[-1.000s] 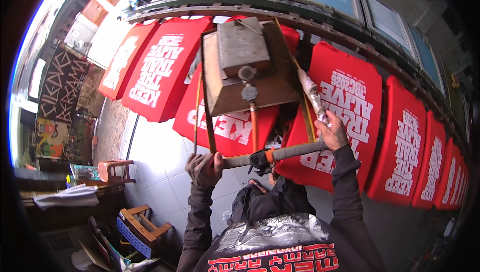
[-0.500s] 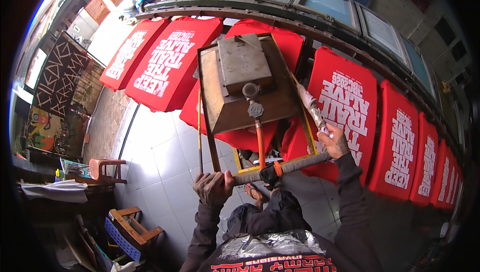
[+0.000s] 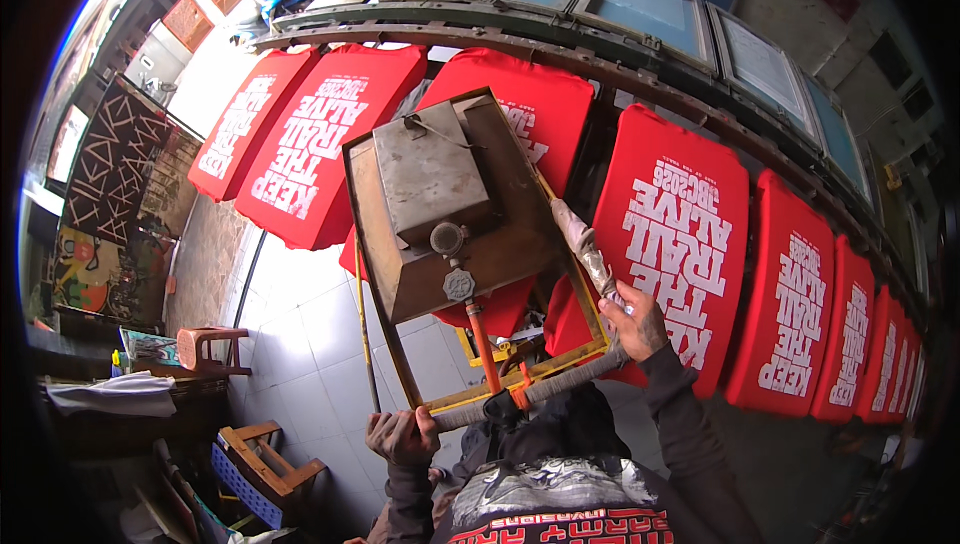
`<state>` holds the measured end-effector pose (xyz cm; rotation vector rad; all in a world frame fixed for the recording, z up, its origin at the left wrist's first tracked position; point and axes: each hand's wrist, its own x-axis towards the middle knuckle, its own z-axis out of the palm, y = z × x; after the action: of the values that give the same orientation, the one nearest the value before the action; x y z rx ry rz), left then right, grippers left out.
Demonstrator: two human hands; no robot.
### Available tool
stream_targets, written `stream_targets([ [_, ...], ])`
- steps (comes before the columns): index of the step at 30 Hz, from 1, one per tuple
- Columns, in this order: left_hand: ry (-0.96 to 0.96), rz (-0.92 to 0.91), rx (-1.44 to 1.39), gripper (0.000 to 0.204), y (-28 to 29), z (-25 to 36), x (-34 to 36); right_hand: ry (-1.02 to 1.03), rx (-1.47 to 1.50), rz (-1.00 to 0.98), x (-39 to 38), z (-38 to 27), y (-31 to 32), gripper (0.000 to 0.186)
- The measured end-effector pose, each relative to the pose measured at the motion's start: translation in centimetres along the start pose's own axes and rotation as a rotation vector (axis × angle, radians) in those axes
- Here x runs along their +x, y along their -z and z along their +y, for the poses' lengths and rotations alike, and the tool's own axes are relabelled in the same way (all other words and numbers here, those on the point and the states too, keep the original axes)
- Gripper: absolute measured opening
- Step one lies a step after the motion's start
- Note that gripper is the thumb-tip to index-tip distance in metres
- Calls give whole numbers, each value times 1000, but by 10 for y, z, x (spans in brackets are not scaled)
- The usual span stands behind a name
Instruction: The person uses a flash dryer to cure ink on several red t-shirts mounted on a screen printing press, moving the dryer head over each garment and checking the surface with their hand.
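Observation:
A boxy metal gas heater hangs in a yellow frame in front of me, tilted over the red shirts. An orange hose runs from its valve down to a cord-wrapped handlebar. My left hand is closed around the handlebar's left end. At the right side of the frame, my right hand grips the lower end of a wrapped rod, close to the handlebar's right end. Below and beside the heater, a red printed shirt lies partly hidden.
Red shirts with white print lie in a row along a metal rail. Framed screens stand behind it. A brown stool, a wooden stool and a white cloth are at the left.
The heater and its frame have moved left and closer to me, uncovering more of the shirt behind. Both hands have moved left and nearer with it, keeping their grips.

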<state>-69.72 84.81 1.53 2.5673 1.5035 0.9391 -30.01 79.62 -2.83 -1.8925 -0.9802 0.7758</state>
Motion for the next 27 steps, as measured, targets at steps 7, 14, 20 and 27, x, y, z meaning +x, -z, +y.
stream_targets([
  [7, 36, 50, 18, 32, -17, 22, 26, -29, 53, -47, 38, -22, 14, 26],
  [14, 34, 34, 30, 28, -31, 16, 53, -78, 106, -67, 71, -33, 12, 26],
  [20, -31, 115, 33, 24, -60, 5, 61, -84, 119, -120, 109, -33, 22, 27],
  [27, -72, 186, 33, 21, -76, 18, 89, -52, 204, -192, 150, -22, 29, 19],
])
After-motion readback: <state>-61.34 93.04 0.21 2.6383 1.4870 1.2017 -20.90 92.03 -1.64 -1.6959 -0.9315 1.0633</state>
